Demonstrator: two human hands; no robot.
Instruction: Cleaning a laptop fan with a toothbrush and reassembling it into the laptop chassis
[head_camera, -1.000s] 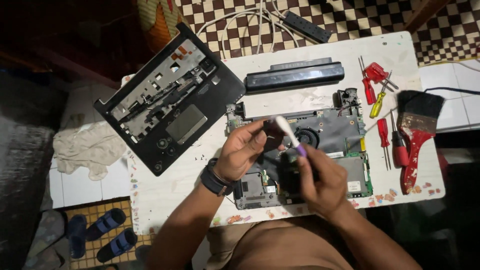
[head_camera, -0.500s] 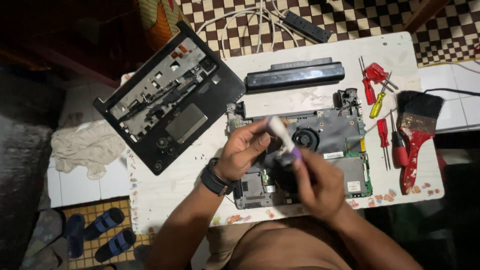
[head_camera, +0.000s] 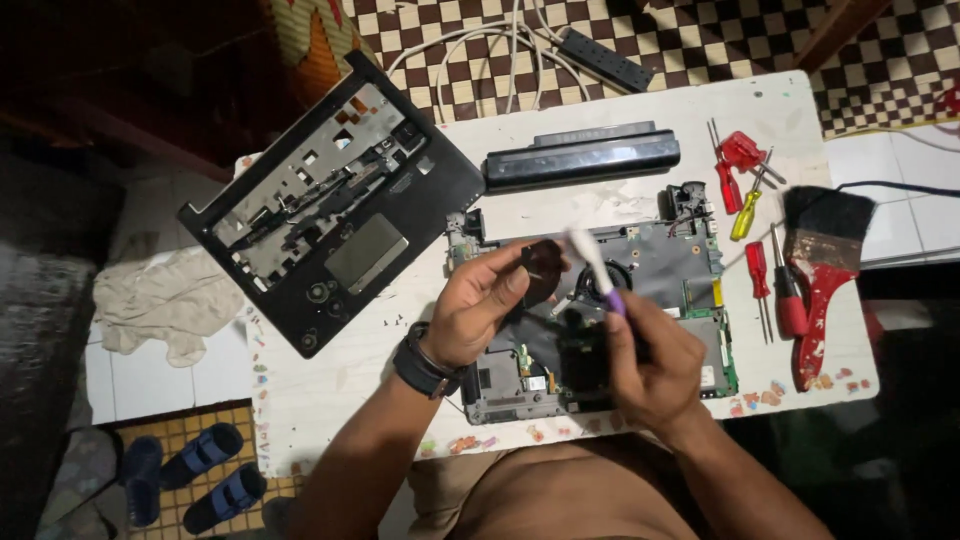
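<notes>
On the bench (head_camera: 620, 110) the motherboard (head_camera: 670, 265) lies in the middle at the near edge. The palmrest cover (head_camera: 330, 205) lies to its left, hanging over the bench's left edge. The battery (head_camera: 580, 157) lies behind the board, and the power strip (head_camera: 605, 58) is on the floor beyond the bench. The screwdrivers (head_camera: 745, 185) lie right of the board, with the paintbrush (head_camera: 815, 270) further right. A rag (head_camera: 160, 300) is on the floor left of the bench, and sandals (head_camera: 195, 475) lie nearer, below it.

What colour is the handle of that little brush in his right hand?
Purple, with white bristles; the toothbrush in the right hand shows best in the head view.
</notes>
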